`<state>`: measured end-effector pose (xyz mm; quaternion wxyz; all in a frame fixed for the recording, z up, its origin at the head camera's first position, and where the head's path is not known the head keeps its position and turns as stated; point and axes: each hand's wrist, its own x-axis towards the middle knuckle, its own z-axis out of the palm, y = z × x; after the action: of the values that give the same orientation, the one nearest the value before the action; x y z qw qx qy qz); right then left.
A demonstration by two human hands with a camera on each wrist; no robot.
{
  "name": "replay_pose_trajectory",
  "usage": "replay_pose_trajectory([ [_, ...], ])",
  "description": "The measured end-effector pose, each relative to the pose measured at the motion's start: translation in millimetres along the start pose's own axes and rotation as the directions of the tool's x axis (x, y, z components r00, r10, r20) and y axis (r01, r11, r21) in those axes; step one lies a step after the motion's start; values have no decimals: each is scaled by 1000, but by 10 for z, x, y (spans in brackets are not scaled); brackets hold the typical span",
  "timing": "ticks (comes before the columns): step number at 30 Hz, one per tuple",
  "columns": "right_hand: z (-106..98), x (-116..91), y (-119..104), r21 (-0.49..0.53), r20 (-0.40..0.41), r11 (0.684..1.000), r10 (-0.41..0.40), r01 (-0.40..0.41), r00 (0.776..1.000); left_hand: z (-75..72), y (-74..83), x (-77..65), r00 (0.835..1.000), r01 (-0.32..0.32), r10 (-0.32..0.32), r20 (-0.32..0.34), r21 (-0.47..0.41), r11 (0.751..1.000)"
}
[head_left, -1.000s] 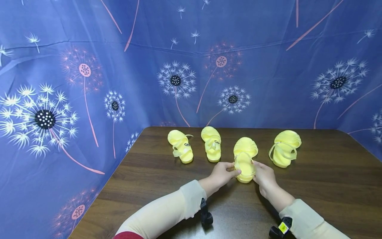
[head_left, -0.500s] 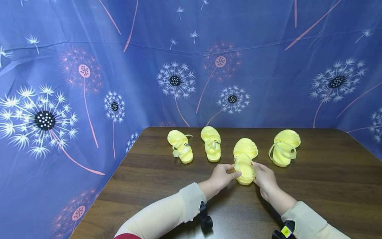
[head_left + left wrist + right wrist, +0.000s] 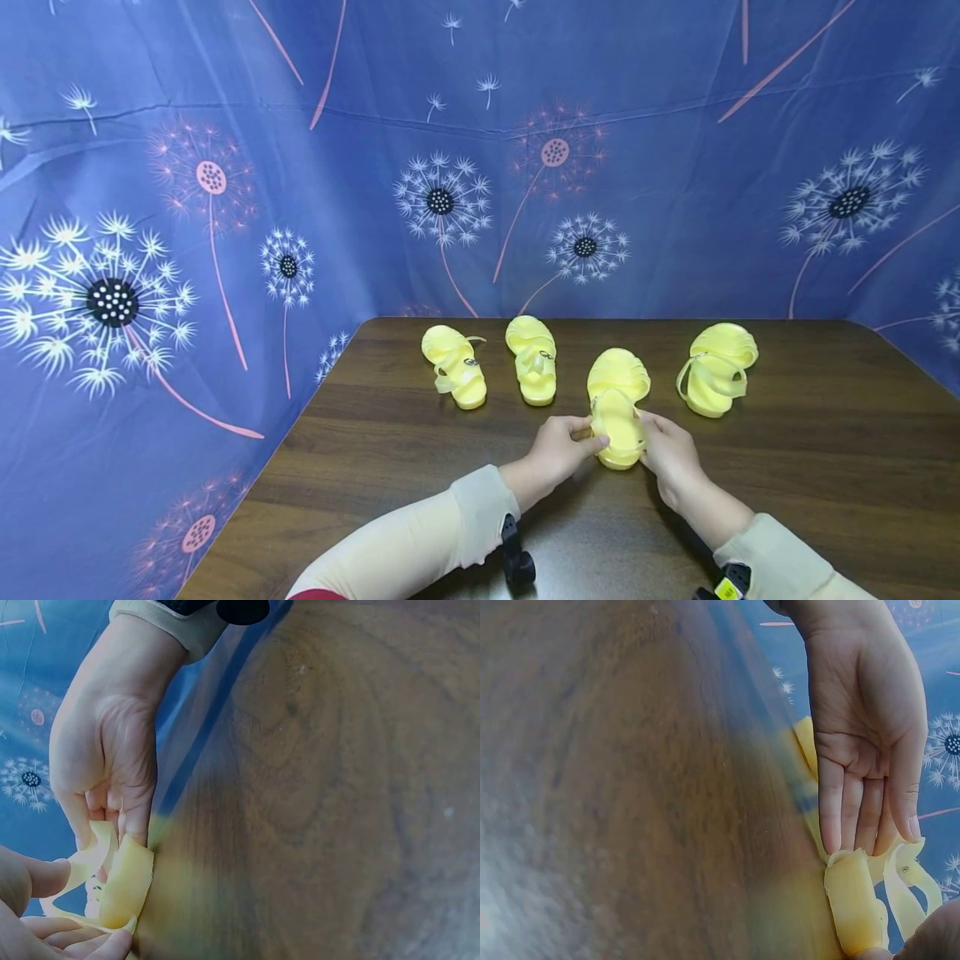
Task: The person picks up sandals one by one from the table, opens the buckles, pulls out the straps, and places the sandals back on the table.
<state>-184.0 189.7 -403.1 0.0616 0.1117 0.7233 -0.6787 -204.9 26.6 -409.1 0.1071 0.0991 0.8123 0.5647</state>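
Note:
A yellow child's sandal (image 3: 619,417) with a loose strap lies heel toward me, right of the middle of the table. My left hand (image 3: 557,454) pinches its left side, the thumb over the strap edge. On the opposite side my right hand (image 3: 672,454) holds it by the heel part. Close up in the left wrist view are the fingers of my left hand (image 3: 56,926), with my right hand (image 3: 105,742) reaching down from the top. The right wrist view has my left hand (image 3: 866,735) at the sandal (image 3: 855,900) and part of my right hand (image 3: 934,937) low down.
Two more yellow sandals, the far-left one (image 3: 454,367) and its neighbour (image 3: 532,362), stand at the back left of the brown wooden table (image 3: 360,450). Another sandal (image 3: 716,370) with a raised strap is at the back right. A blue dandelion-print cloth (image 3: 480,125) hangs behind.
Both hands have drawn the sandal slightly toward the front of the table. The three other sandals stay where they were.

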Motion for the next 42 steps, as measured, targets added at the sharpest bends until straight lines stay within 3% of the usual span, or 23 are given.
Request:
replay_pose_trajectory([
  [20, 8, -80, 41, 18, 20, 1000, -10, 10, 1000, 6, 14, -114, 1000, -25, 25, 0, -23, 999],
  [26, -33, -84, 29, -4, 54, 1000, -8, 9, 999, -72, 57, -85, 997, 50, -45, 70, -63, 997],
  [32, -85, -15, -33, -2, 57, 999, 33, -33, 998, -197, 159, -19, 977, 156, -148, 155, -40, 987],
  [37, -122, 48, -72, -7, 35, 998, 56, -56, 998, -238, 231, 17, 973, 156, -154, 175, 4, 988],
  [42, -213, 107, -151, -99, 65, 995, 16, -9, 998, -252, 256, 65, 974, 145, -136, 183, -39, 989],
])
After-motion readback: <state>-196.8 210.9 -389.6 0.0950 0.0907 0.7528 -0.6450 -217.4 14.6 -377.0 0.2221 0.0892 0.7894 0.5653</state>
